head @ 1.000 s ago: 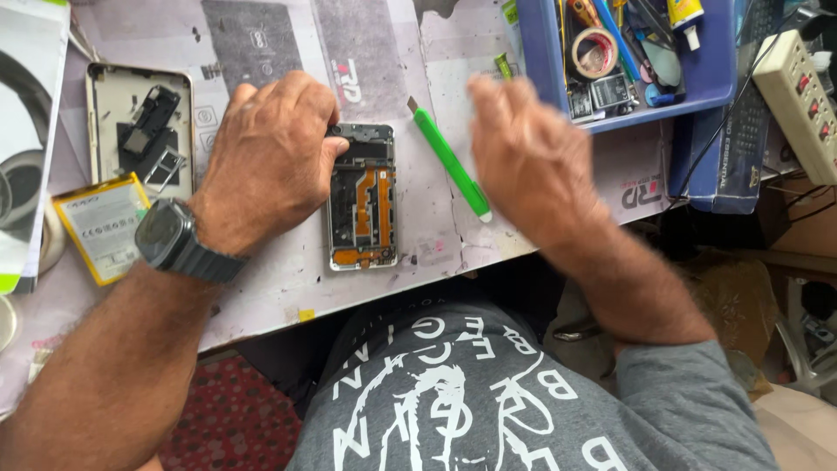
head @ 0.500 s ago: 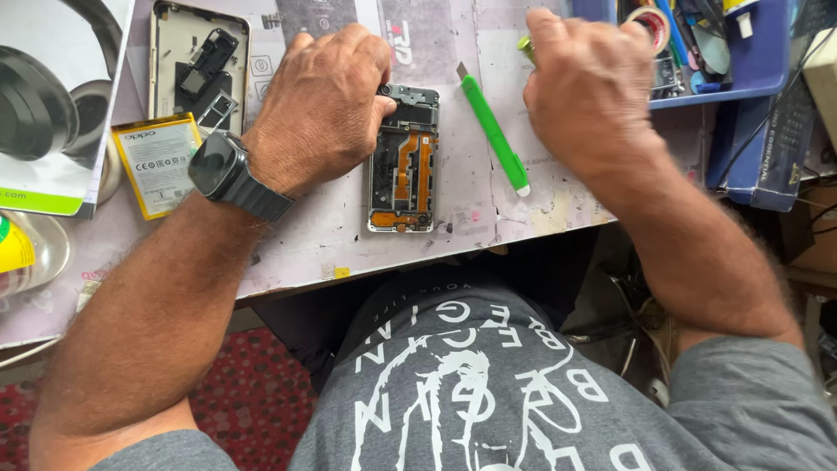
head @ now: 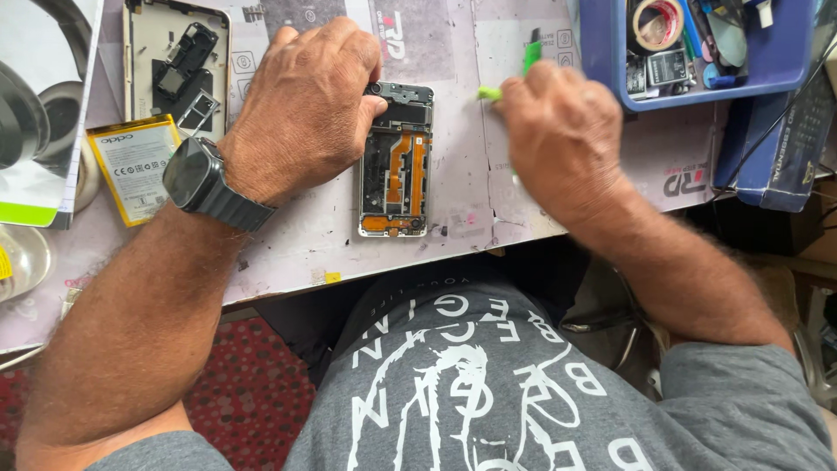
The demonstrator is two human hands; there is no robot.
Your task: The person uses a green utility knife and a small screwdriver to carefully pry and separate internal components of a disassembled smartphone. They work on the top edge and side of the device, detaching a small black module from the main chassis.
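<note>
An opened phone frame (head: 397, 166) with orange flex cables lies on the pale work mat (head: 453, 209). My left hand (head: 305, 105), with a dark watch on the wrist, rests on the frame's upper left corner and steadies it. To the right, my right hand (head: 562, 131) is closed around a green-handled tool (head: 527, 61), whose end sticks out above the knuckles. The rest of the tool is hidden under the hand.
A removed back cover (head: 174, 65) and a yellow-edged battery (head: 135, 166) lie at the left, next to a box printed with headphones (head: 39, 105). A blue tray (head: 697, 52) of tape and small parts stands at the upper right, and a dark blue box (head: 776, 148) sits beside it.
My right hand came back from the blue tray and closed on the green tool that lay on the mat. My left hand stayed on the phone frame.
</note>
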